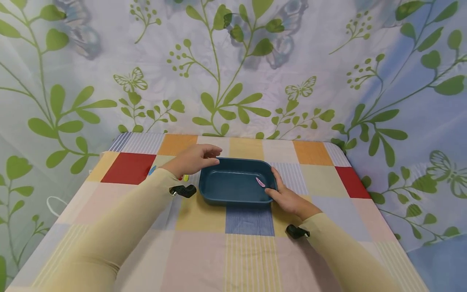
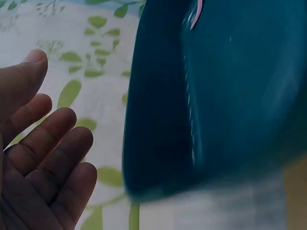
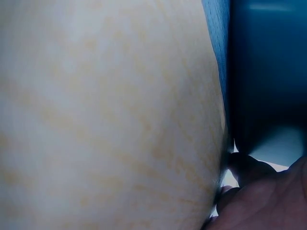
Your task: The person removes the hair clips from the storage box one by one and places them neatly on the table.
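Note:
A deep teal rectangular tray (image 1: 233, 186) sits near the middle of the table. Inside it, toward the right end, lies a small pink hair clip (image 1: 260, 182). My right hand (image 1: 286, 196) grips the tray's right end, thumb over the rim and fingers along the outer wall. Over the back left corner hovers my left hand (image 1: 197, 158); the left wrist view shows its loosely bent fingers (image 2: 53, 139) apart from the tray, holding nothing. Beside the left forearm are a yellow-green piece (image 1: 186, 177) and a blue piece (image 1: 152, 170), partly hidden, along with a bit of red.
A patchwork-patterned cloth (image 1: 197, 255) covers the table. Behind it hangs a curtain (image 1: 233, 73) printed with leaves and butterflies. A white cable loop (image 1: 54, 206) shows off the table's left edge.

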A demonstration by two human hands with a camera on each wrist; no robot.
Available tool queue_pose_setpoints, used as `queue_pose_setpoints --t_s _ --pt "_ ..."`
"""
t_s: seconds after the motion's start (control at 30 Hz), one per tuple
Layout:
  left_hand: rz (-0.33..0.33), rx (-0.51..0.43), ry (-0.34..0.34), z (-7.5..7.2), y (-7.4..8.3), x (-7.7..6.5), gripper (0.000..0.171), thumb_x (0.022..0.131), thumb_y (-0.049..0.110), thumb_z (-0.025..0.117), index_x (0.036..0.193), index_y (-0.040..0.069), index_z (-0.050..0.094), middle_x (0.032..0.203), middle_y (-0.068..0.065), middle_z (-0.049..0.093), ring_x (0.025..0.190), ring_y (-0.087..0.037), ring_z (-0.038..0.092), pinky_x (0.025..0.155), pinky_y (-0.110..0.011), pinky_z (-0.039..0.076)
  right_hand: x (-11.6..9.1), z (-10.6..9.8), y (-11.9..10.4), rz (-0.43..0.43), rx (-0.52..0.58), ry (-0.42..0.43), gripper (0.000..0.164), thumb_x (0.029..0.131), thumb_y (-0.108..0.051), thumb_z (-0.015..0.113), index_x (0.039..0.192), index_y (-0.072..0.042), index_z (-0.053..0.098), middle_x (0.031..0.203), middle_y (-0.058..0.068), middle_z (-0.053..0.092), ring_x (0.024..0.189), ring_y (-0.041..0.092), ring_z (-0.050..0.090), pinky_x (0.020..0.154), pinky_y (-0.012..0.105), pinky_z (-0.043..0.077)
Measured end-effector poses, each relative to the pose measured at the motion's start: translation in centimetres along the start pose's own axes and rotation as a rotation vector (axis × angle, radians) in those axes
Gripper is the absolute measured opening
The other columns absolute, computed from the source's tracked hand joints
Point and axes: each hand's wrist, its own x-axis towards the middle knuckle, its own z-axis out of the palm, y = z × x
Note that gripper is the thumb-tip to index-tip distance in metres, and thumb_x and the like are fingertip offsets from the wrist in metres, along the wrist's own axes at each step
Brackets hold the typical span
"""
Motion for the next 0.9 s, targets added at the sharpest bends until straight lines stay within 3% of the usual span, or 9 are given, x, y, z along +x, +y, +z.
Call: queue_pose_setpoints --t_s 0.2,0.57,0.9 --pt "0.015 -0.001 -0.075 1.6 1.5 1.8 0.053 0.104 0.032 0.068 0.152 0.012 0.057 0.152 -0.008 0.061 0.137 -0.026 0.061 0.115 -0.045 0.049 0.1 0.1 0.1 -0.022 0.004 0.001 0.086 0.110 -0.041 0.043 0.167 -0.028 -0.019 0.177 0.017 -0.010 0.160 0.050 0.012 0.127 0.068 0.014" --pt "0.043 0.040 -0.139 4.0 2.8 4.4 0.052 0.103 0.033 0.069 0.149 0.010 0.060 0.149 -0.009 0.064 0.137 -0.024 0.061 0.117 -0.044 0.047 0.2 0.0 0.2 -0.034 -0.001 0.010 0.085 0.110 -0.041 0.043 0.168 -0.024 -0.017 0.177 0.020 -0.006 0.158 0.053 0.017 0.126 0.069 0.016" --pt "0.057 0.150 -0.249 6.3 4.4 6.2 0.048 0.105 0.029 0.067 0.147 0.008 0.062 0.146 -0.009 0.066 0.133 -0.024 0.063 0.114 -0.043 0.049 0.3 -0.1 0.4 -0.032 0.030 -0.009 0.086 0.109 -0.039 0.043 0.167 -0.026 -0.019 0.176 0.023 -0.003 0.159 0.051 0.015 0.127 0.069 0.013"
